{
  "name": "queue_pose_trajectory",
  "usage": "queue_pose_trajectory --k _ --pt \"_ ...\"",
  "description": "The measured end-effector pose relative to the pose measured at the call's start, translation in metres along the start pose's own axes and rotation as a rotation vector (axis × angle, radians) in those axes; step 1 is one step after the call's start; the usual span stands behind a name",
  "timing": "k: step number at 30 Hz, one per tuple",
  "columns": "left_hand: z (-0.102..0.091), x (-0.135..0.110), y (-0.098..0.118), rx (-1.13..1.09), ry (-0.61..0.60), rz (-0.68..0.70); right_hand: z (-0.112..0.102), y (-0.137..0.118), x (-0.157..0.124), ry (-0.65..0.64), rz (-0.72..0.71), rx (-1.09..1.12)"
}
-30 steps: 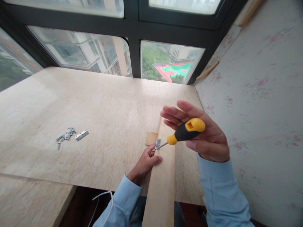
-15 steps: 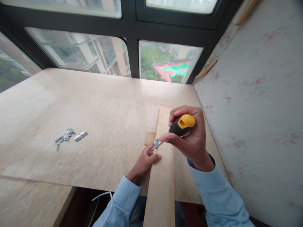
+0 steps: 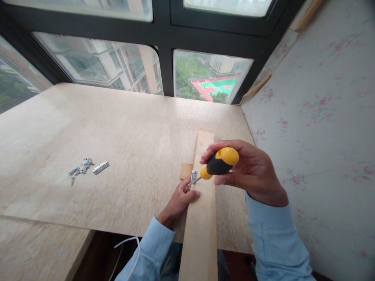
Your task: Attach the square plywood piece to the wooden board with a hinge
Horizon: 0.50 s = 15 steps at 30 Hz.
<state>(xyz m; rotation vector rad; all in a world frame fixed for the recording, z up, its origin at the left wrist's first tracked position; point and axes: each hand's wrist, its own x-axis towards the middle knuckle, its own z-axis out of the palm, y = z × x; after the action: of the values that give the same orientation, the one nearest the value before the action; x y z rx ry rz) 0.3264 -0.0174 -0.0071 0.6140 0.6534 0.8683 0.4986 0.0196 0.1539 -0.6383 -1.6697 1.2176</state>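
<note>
A long pale wooden plank [image 3: 200, 226] lies on the marble table [image 3: 117, 128], running toward me past the table's near edge. A small metal hinge [image 3: 193, 176] sits at the plank's left edge. My left hand [image 3: 179, 201] pinches the hinge against the wood. My right hand [image 3: 249, 171] is closed around a black and yellow screwdriver [image 3: 219, 162], whose tip rests on the hinge. A small thin wooden piece [image 3: 186, 170] lies just left of the plank beside the hinge.
A small pile of spare hinges and screws [image 3: 86, 166] lies on the table's left part. A flowered wall [image 3: 316, 128] stands close on the right. Dark-framed windows [image 3: 164, 39] run along the back. A white cable [image 3: 129, 249] hangs below the table edge.
My right hand went from open fingers with the handle on the palm to a closed grip, then rolled the handle. The screwdriver tip stays on the hinge. My left hand has not moved.
</note>
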Motion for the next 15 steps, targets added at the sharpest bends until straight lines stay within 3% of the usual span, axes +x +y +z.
queue_pose_trajectory --k 4,7,12,15 --pt "0.000 0.000 0.000 0.027 0.003 0.006 0.006 0.007 0.006 0.265 -0.116 -0.335" --pt "0.000 0.000 0.000 0.051 0.028 0.001 0.008 0.015 0.009 0.314 -0.151 -0.414" --pt "0.001 0.000 0.001 0.033 0.041 -0.011 0.005 0.016 0.006 0.001 -0.022 0.080" --pt "0.001 0.000 0.001 0.018 0.036 -0.012 0.001 0.009 0.003 -0.110 0.016 0.216"
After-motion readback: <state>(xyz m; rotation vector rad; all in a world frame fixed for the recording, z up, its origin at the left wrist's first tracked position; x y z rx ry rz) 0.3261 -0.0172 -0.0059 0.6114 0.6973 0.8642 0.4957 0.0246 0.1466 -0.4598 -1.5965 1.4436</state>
